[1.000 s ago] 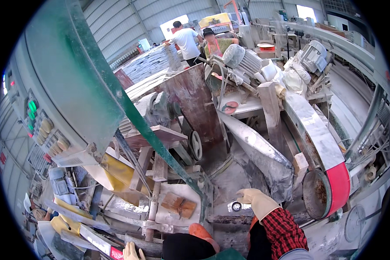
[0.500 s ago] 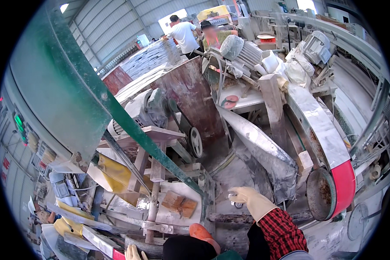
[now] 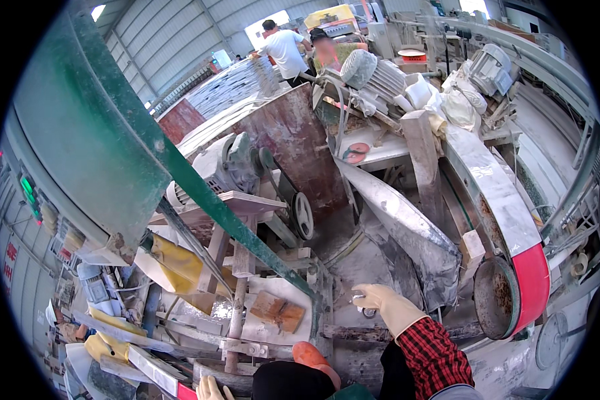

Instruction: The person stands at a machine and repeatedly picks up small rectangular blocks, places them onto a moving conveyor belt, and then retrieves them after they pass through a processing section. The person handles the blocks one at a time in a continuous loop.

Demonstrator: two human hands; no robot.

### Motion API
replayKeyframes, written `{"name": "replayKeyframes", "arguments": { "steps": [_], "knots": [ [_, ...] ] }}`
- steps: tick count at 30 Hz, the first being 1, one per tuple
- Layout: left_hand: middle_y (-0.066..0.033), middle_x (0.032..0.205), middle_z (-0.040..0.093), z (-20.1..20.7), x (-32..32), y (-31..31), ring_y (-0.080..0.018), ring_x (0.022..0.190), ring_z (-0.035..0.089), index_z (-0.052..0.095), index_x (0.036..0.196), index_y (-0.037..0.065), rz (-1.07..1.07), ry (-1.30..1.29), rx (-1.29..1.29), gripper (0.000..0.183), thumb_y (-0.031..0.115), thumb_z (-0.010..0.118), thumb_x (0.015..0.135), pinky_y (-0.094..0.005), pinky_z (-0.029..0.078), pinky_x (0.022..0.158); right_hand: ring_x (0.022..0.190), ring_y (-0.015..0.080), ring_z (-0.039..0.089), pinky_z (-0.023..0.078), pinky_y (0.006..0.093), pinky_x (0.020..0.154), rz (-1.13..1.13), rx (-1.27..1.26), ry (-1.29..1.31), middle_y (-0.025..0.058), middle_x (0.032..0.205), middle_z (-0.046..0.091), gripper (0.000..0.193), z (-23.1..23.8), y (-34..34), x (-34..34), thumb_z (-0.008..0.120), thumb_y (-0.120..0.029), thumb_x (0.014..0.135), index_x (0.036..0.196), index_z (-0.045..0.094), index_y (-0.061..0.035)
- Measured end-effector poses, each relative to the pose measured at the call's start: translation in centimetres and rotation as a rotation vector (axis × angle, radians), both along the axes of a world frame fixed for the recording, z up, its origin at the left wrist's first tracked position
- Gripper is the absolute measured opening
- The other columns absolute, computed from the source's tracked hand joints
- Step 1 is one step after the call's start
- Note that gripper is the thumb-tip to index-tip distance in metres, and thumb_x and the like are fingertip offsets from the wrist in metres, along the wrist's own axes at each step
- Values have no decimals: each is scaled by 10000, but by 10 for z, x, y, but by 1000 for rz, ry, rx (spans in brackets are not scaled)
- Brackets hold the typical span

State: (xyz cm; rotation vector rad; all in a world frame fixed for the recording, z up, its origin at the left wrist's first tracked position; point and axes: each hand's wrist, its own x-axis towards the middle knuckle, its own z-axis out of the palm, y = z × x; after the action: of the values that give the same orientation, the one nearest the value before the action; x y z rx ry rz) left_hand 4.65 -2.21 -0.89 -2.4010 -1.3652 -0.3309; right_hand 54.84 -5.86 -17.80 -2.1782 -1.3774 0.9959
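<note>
My right hand (image 3: pixel 385 307), in a cream rubber glove and a red-and-black checked sleeve, is low at centre right. Its fingers curl round a small shiny metal piece (image 3: pixel 368 311), whose kind I cannot make out. Below it runs a dark, worn wooden beam (image 3: pixel 360 335). At the lower edge, left of centre, shows part of my left hand (image 3: pixel 210 389), gloved the same way. Its fingers are stretched out beside the red-ended belt machine (image 3: pixel 155 369); the rest is cut off. I cannot tell whether it touches the machine.
A green metal cabinet (image 3: pixel 87 153) with a slanting green bar stands left. Right is a belt machine (image 3: pixel 483 173) with a red end. A motor with a pulley (image 3: pixel 303 215) sits ahead. A brown wood block (image 3: pixel 277 311) lies on a pale board. Two people work farther back.
The view has shifted very slightly. My right hand keeps its curled grip, and my left hand has moved slightly at the lower edge.
</note>
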Motion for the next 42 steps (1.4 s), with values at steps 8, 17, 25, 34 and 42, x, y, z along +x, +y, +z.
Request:
{"name": "replayKeyframes", "arguments": {
  "steps": [8, 17, 25, 34, 42],
  "knots": [
    [-241, 1262, 546, 2, 5, -9, -411, 1194, 486, 529, 1263, -32, 40, 2, -18, 462, 246, 560, 897, -520, 333, 1055, 1162, 303, 564, 442, 411, 976, -36, -105, 0, 105, 1256, 606, 546, 4, -4, -1, 566, -452, 843, 1352, 493, -268],
    [-253, 1210, 561, 10, 13, -21, -412, 1140, 511, 534, 1231, -31, -10, -29, 1, 470, 257, 588, 864, -541, 341, 1026, 1202, 287, 543, 426, 410, 1001, -14, -165, -37, 86, 1313, 572, 561, 11, -4, -8, 576, -463, 853, 1367, 481, -260],
    [-190, 1356, 502, 26, -14, 1, -350, 1253, 473, 501, 1337, 62, 224, -14, -410, 522, 319, 605, 896, -422, 372, 1066, 1211, 291, 537, 415, 405, 1018, 21, -119, 16, 100, 1322, 564, 569, 9, -5, -12, 577, -468, 848, 1365, 486, -249],
    [-235, 1451, 357, -11, -83, 73, -384, 1334, 339, 377, 1421, 99, 873, -610, -322, 706, 406, 643, 844, -472, 327, 1070, 1238, 294, 511, 396, 391, 1038, 2, -97, 26, 105, 1346, 543, 576, 13, -21, -4, 593, -442, 844, 1368, 486, -227],
    [-173, 1438, 412, -7, -95, 63, -336, 1285, 424, 416, 1410, 74, 569, -1057, -470, 648, 416, 608, 894, -420, 372, 1063, 1245, 292, 508, 396, 395, 1042, -8, -134, 37, 100, 1355, 539, 589, 9, -27, 1, 603, -443, 836, 1372, 482, -231]
  ]
}}
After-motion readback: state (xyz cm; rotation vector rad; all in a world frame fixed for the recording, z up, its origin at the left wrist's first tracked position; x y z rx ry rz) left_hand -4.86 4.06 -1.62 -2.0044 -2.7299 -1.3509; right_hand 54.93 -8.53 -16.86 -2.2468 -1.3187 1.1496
